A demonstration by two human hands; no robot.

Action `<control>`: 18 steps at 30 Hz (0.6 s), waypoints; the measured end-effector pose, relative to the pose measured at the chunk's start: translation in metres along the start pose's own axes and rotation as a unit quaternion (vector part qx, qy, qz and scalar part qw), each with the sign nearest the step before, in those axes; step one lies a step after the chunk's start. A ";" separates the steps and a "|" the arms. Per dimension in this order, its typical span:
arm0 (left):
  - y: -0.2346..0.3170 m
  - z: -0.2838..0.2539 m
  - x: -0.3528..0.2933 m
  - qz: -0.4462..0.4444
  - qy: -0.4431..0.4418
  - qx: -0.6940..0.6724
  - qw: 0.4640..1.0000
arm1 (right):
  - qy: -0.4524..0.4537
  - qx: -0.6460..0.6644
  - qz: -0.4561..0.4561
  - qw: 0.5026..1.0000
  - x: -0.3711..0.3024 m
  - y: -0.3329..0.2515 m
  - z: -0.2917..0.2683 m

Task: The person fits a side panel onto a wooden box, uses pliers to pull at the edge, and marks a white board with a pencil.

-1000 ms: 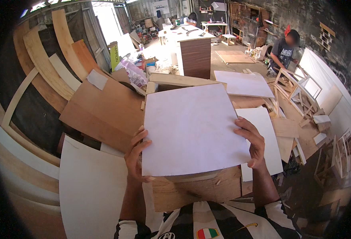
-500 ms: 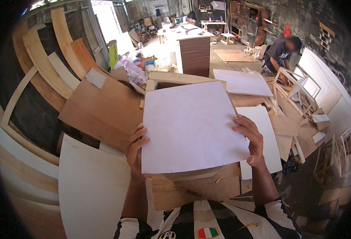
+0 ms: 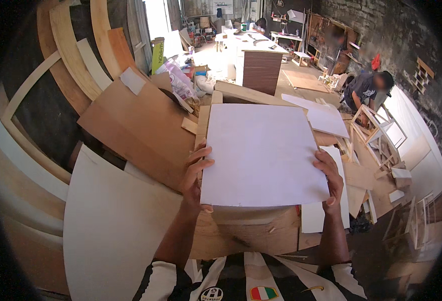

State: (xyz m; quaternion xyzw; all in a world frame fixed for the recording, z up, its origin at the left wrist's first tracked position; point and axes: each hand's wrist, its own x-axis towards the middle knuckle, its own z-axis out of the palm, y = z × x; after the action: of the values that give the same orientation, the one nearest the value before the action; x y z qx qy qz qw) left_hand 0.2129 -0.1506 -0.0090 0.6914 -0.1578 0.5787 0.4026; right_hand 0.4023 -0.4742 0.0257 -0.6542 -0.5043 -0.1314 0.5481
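Note:
A square white panel [image 3: 265,153] lies level before my chest, held between both hands. My left hand [image 3: 196,175] grips its left edge, fingers on top and thumb near the lower corner. Opposite, my right hand [image 3: 330,175] clasps the right edge the same way. Beneath and beyond the panel shows a pale wooden box frame [image 3: 248,94], its far rail and left side sticking out. Whether panel and frame touch all round is hidden. A brown wooden board [image 3: 246,238] lies under them, close to my body.
To the left lean a brown sheet [image 3: 136,130], a large white sheet [image 3: 116,220] and several long planks [image 3: 70,50]. White boards [image 3: 321,115] and small wooden frames [image 3: 376,130] lie at right, where a co-worker [image 3: 366,93] bends. A table with a dark panel [image 3: 259,72] stands ahead.
My view has turned and tilted, so the panel, frame and surroundings sit farther right in the picture. Both hands keep their hold on the panel's edges.

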 end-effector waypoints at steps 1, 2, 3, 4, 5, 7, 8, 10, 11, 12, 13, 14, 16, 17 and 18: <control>-0.001 0.000 -0.002 -0.010 0.007 -0.005 1.000 | -0.003 -0.001 0.005 1.000 0.000 -0.001 0.001; -0.002 -0.001 -0.002 -0.010 0.007 -0.008 1.000 | -0.002 -0.004 0.006 1.000 0.000 -0.004 0.001; -0.002 -0.001 -0.003 -0.011 0.006 -0.014 1.000 | -0.006 -0.012 0.009 1.000 0.000 -0.006 0.001; -0.003 0.000 -0.004 -0.012 0.004 -0.021 1.000 | -0.010 -0.021 0.013 1.000 0.001 -0.008 0.000; -0.005 0.001 -0.006 -0.012 0.001 -0.027 1.000 | -0.006 -0.025 0.016 1.000 0.000 -0.008 -0.001; -0.008 0.002 -0.009 -0.008 -0.001 -0.044 0.999 | -0.008 -0.019 0.008 1.000 0.000 -0.009 -0.002; -0.007 0.003 -0.008 -0.009 -0.007 -0.051 0.999 | 0.000 -0.023 0.012 1.000 0.001 -0.010 -0.002; -0.004 0.008 -0.006 -0.012 -0.003 -0.091 0.996 | -0.019 -0.013 0.010 1.000 0.002 -0.013 -0.004; -0.004 0.009 -0.007 -0.011 -0.013 -0.104 0.994 | -0.006 -0.021 0.016 1.000 0.002 -0.014 -0.004; -0.004 0.008 -0.010 -0.011 -0.009 -0.075 0.997 | -0.016 -0.013 0.011 1.000 0.002 -0.014 -0.005; -0.002 0.010 -0.006 -0.003 -0.010 -0.058 0.998 | -0.027 -0.002 0.006 1.000 0.002 -0.010 -0.005; -0.001 0.012 -0.002 0.004 -0.010 -0.042 0.999 | -0.039 0.023 -0.005 0.999 0.001 -0.007 -0.007; -0.001 0.013 -0.003 -0.002 -0.013 -0.032 0.999 | -0.014 0.056 0.002 0.998 -0.004 -0.005 -0.003; -0.003 0.011 -0.004 0.001 -0.015 -0.014 1.000 | 0.001 0.094 0.004 0.996 -0.008 -0.002 -0.001; -0.005 0.011 -0.005 0.005 -0.016 0.003 1.000 | 0.013 0.152 0.002 0.988 -0.013 0.005 -0.001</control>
State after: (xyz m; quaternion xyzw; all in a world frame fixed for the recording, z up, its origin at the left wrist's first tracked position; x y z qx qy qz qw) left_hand 0.2220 -0.1568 -0.0156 0.7011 -0.1661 0.5697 0.3954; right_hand 0.4011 -0.4809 0.0136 -0.5626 -0.5102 -0.0610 0.6476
